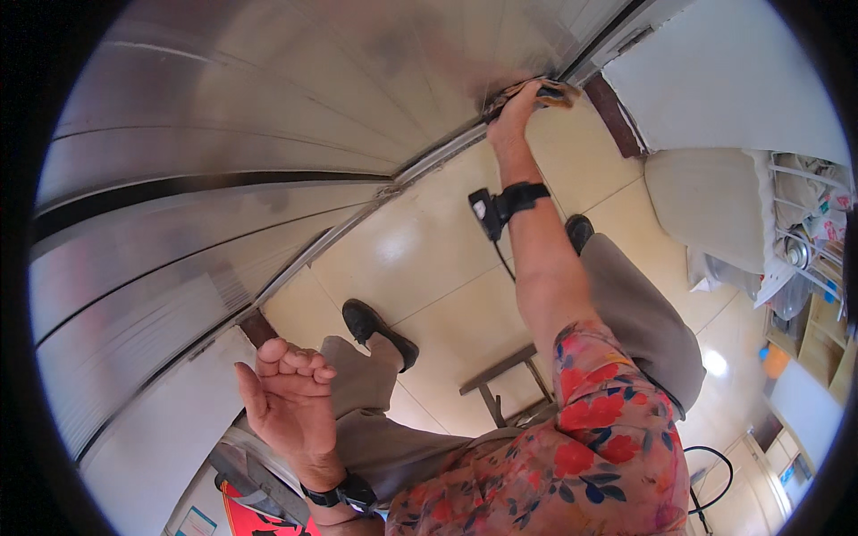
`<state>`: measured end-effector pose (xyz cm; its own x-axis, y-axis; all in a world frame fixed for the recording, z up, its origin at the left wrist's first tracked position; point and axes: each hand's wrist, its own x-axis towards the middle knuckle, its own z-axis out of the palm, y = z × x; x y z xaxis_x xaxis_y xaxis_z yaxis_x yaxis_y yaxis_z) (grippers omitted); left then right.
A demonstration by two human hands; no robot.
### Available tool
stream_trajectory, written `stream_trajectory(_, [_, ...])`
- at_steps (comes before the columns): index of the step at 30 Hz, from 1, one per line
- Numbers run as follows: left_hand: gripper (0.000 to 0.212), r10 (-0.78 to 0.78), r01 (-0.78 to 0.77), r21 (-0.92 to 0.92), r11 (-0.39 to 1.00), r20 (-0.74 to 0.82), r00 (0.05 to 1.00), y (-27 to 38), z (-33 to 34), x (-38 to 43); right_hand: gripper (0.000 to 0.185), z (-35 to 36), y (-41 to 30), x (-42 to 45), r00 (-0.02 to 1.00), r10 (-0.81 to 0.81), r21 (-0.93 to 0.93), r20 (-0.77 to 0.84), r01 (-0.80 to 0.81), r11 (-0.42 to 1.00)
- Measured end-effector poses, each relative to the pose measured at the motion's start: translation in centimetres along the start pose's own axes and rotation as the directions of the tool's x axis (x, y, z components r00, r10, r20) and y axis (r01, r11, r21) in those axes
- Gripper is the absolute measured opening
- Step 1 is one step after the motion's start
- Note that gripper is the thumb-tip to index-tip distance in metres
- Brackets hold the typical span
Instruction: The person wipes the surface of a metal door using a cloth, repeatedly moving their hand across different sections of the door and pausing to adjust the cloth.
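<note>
My right hand (513, 114) stretches far forward and holds a crumpled brown cloth (558, 95) with dark patches. The hand and cloth press against the foot of a glossy door panel (348, 74), close to its corner by the frame. A metal bottom rail (436, 159) runs along the floor from there toward the left. My left hand (293, 395) is raised palm up with its fingers loosely curled, and holds nothing. It hovers near the white wall (167, 402) and my left knee. Both wrists wear black straps.
I sit low, apparently on a wooden stool (499, 375), over beige floor tiles (402, 248). A covered piece of furniture (704, 201) and a white wire rack (798, 248) with cans and bags stand at the right. Beside my left forearm is a red printed sheet (251, 512).
</note>
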<state>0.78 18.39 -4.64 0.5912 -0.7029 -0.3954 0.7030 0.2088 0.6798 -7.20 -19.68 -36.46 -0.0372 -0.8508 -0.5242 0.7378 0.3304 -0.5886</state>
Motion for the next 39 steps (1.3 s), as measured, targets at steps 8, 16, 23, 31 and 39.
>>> stream_trajectory(8, [0.045,-0.001,0.003,-0.012,1.0,0.12,0.993,0.4,0.6,-0.6,0.064,2.3,6.7,-13.1,0.965,0.249,0.092,0.082,-0.256,0.962])
stream_trajectory(16, [0.046,0.081,-0.07,-0.112,0.991,0.102,0.991,1.9,-0.5,-1.0,0.069,13.1,-1.3,-23.2,0.712,-0.6,-0.403,0.365,0.702,0.587])
stream_trajectory(23, [0.045,0.101,-0.069,-0.167,0.984,0.192,0.976,2.4,-1.9,-1.7,0.065,26.2,-14.3,-32.2,-0.191,-0.726,-0.08,0.661,0.944,-0.321])
stream_trajectory(31, [0.044,0.116,-0.086,-0.177,0.981,0.171,0.978,2.8,-1.5,-1.7,0.068,23.3,-10.0,-35.4,-0.337,-0.476,0.225,0.812,0.934,-0.277])
stream_trajectory(39, [0.042,0.066,-0.05,-0.114,0.992,0.14,0.988,2.2,-1.3,-1.6,0.072,13.4,0.3,-31.5,0.204,-0.484,-0.158,0.851,0.978,0.135])
